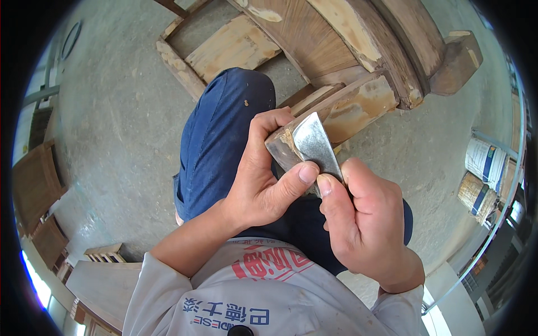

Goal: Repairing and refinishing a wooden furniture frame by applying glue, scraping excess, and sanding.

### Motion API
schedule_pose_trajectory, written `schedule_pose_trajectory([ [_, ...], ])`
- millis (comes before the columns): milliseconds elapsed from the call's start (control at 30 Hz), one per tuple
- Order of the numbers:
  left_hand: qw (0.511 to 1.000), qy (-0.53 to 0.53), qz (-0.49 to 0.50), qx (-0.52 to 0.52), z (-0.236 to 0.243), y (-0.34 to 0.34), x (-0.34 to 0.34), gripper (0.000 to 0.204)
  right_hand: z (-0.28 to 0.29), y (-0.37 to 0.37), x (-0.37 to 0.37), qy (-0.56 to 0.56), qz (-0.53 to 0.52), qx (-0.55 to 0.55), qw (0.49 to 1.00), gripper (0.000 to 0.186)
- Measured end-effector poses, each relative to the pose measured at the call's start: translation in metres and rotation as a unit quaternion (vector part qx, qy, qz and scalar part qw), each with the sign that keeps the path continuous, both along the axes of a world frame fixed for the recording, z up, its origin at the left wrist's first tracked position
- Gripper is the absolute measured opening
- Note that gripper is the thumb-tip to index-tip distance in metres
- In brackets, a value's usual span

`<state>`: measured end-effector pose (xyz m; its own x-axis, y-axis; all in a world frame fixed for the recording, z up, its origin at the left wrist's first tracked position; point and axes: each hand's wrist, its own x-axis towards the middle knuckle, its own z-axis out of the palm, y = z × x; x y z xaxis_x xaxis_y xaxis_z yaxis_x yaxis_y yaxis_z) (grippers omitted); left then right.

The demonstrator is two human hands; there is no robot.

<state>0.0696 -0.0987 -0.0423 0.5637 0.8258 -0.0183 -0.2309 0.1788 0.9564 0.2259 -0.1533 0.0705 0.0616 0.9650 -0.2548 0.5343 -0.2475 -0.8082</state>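
Observation:
My right hand (pixel 367 224) is closed round a flat metal scraper (pixel 317 143) with a slanted tip, pinched between thumb and forefinger. Its blade lies against the end of a brown wooden furniture leg (pixel 284 147), beside a patch of tan filler. Wrapped round that leg's end is my left hand (pixel 260 182), its fingers behind the wood and its thumb near the blade's lower edge. More pale filler (pixel 364 106) covers the leg's side farther up. The scraper's handle end is hidden in my right hand.
The leg belongs to a large wooden furniture piece (pixel 314 39) lying on the grey concrete floor (pixel 129 112). My bent knee in blue trousers (pixel 224 123) is beside it. White tubs (pixel 485 162) stand at the right, wooden panels (pixel 36 185) at the left.

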Motion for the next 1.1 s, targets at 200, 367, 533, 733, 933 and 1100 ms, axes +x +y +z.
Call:
schedule_pose_trajectory([
  [200, 0.999, 0.012, -0.001, -0.037, 0.004, -0.003, -0.003, 0.055, -0.006, 0.003, -0.004, 0.007, -0.021, 0.020, 1.000, 0.019],
  [367, 0.996, -0.017, 0.027, -0.088, 0.005, -0.003, -0.006, 0.043, -0.006, -0.004, -0.003, 0.007, -0.043, 0.015, 0.999, 0.019],
  [533, 0.982, 0.117, 0.034, -0.144, 0.027, 0.017, -0.010, 0.037, -0.001, -0.021, 0.006, 0.119, -0.156, 0.013, 0.980, 0.019],
  [733, 0.966, -0.028, 0.082, -0.242, 0.018, 0.025, -0.010, 0.033, -0.010, -0.033, 0.006, 0.083, -0.122, -0.003, 0.989, 0.012],
  [933, 0.994, -0.050, 0.025, -0.093, 0.011, 0.001, -0.015, 0.077, -0.010, -0.035, -0.001, -0.056, -0.007, 0.108, 0.993, 0.036],
  [1100, 0.997, -0.052, -0.033, -0.044, 0.005, 0.002, -0.019, 0.107, 0.002, -0.040, -0.006, -0.188, 0.075, 0.067, 0.977, 0.052],
])
